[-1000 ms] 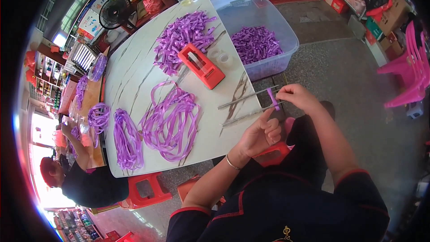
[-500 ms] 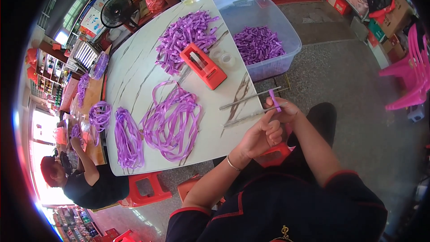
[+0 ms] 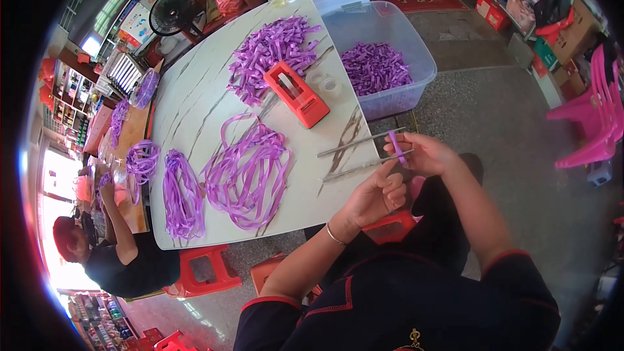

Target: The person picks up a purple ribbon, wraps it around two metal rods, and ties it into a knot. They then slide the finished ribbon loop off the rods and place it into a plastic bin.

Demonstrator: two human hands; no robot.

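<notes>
Two thin metal rods [image 3: 354, 143] lie side by side on the table and stick out past its right edge. A short purple ribbon [image 3: 396, 146] is wrapped across their outer ends. My right hand [image 3: 426, 153] is at the rod tips, fingers bent and pinching the ribbon from the right. Just below the nearer rod is my left hand [image 3: 377, 198], its fingers curled in and the forefinger reaching up to the ribbon's lower end. Whatever lies between the left fingertips is hidden.
The marble-patterned table [image 3: 188, 101] bears a heap of short ribbon pieces [image 3: 273, 55], a red tape dispenser [image 3: 297, 95], a loose ribbon tangle [image 3: 250, 175] and a ribbon bundle [image 3: 181, 195]. A clear plastic bin [image 3: 396, 94] holds more pieces. Another person [image 3: 123, 253] sits at left.
My right hand has shifted slightly right and its fingers have opened out a little along the ribbon. My left hand stays nearly in place. The view has tilted slightly.
</notes>
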